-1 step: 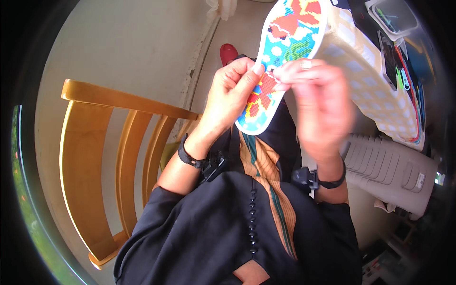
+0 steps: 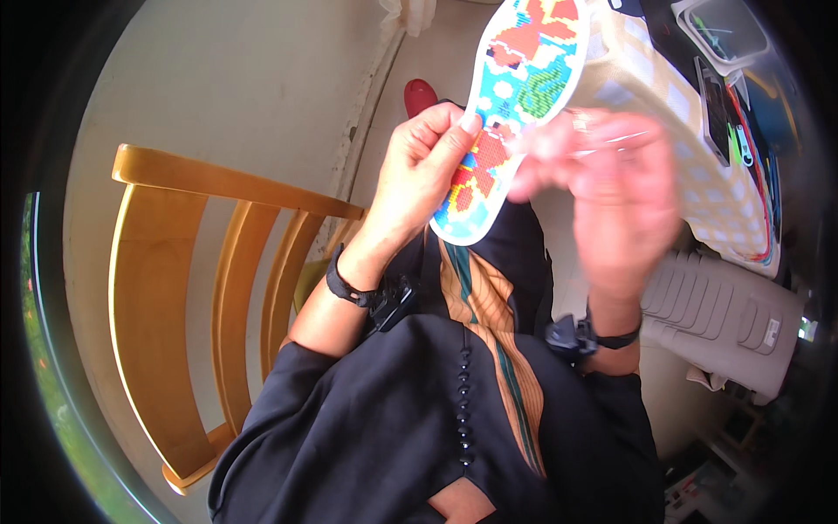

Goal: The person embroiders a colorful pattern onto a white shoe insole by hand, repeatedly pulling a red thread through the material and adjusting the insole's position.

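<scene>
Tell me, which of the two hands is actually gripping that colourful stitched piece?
The left hand: its thumb and fingers pinch the edge of the insole-shaped embroidered piece. The right hand is blurred beside it, fingers spread, and I cannot tell that it grips anything.

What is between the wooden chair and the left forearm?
In the head view nothing stands between the chair and the left forearm; only a narrow strip of pale floor and something greenish shows there.

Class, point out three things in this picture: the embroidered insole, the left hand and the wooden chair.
embroidered insole point(image 2: 515, 96): head view, on its colourful stitched middle.
left hand point(image 2: 419, 175): head view, on the back of the hand.
wooden chair point(image 2: 166, 288): head view, on a back slat.
</scene>
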A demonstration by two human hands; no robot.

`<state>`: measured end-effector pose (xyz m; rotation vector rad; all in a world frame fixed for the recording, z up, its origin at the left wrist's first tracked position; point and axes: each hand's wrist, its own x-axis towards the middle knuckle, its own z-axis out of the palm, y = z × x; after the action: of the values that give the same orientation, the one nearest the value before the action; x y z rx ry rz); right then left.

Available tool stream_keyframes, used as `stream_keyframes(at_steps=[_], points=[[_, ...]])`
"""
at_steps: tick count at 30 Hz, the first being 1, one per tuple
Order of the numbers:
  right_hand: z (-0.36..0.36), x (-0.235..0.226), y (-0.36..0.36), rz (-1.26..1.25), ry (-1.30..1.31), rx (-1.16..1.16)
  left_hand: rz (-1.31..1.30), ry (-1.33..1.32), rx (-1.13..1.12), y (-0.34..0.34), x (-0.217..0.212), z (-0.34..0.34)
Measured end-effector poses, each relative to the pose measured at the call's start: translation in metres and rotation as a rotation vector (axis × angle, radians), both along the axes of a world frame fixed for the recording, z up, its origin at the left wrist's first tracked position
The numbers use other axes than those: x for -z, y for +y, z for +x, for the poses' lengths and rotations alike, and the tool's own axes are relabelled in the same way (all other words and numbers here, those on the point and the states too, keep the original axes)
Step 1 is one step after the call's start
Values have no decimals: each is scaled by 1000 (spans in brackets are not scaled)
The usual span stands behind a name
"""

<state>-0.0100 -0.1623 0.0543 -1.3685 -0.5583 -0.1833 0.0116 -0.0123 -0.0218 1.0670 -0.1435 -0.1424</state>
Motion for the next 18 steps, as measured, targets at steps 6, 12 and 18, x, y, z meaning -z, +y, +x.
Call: stream_keyframes(at_steps=[6, 12, 18], points=[[-5, -37, -130, 621, 298, 66, -77, 52, -67, 25, 1, 12], [-69, -11, -365, 92, 175, 999, -329, 222, -249, 73, 29, 37], [-56, 49, -355, -561, -13, 1401, -129, 85, -226, 41, 14, 21]])
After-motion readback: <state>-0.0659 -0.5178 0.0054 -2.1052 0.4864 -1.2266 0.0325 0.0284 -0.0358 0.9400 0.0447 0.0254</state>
